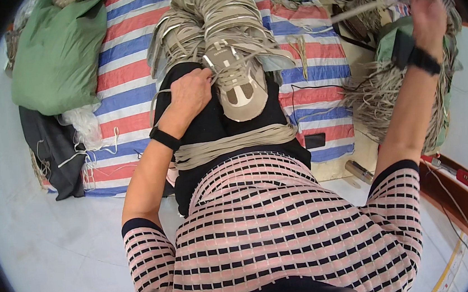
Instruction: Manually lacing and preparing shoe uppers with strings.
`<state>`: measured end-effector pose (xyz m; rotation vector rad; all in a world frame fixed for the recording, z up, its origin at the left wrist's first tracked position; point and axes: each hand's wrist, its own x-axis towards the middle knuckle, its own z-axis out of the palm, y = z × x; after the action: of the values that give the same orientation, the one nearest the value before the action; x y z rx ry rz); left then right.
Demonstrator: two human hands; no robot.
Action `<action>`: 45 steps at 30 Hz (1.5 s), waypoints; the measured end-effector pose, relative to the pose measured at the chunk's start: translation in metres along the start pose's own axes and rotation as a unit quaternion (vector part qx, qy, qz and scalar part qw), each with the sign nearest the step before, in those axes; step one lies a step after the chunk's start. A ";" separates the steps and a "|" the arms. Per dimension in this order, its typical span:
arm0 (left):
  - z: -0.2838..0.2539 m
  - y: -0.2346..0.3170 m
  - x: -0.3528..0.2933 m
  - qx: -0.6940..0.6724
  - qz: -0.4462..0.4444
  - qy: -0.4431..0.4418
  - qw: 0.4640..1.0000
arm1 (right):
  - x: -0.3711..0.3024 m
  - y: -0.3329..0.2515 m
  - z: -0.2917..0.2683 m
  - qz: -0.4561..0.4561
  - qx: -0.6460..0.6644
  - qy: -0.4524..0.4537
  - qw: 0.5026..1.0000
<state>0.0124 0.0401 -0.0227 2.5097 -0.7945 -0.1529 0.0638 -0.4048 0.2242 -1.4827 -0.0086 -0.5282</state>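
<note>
At far left a green bag (pixel 62 55) sits on the striped sheet (pixel 127 43); nearer, my left hand (pixel 191 95) pinches a lace (pixel 161 92) beside the beige shoe (pixel 243 97), which lies toe toward me on my black trousers (pixel 201 129), before stacked shoes (pixel 229 11). At far right, my right hand (pixel 428 6) is raised and blurred; I cannot tell whether it grips the pale strip (pixel 364 10) reaching it.

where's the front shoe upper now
In the head view, the front shoe upper sits upper centre, over the black-clad lap, just right of the left hand.
</note>
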 end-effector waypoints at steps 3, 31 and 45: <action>0.004 0.000 0.000 0.028 0.016 -0.001 0.999 | -0.049 0.057 0.009 0.073 -0.104 0.047 0.991; 0.008 -0.022 0.029 -0.014 0.041 -0.043 0.998 | -0.200 0.249 0.212 0.012 -0.340 -0.421 0.841; -0.011 -0.005 0.015 0.061 0.090 -0.008 0.994 | -0.155 0.207 0.146 0.452 0.333 -0.281 0.778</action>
<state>0.0299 0.0402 -0.0149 2.5362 -1.0617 -0.0634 0.0426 -0.2161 -0.0040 -0.7348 0.0448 0.6731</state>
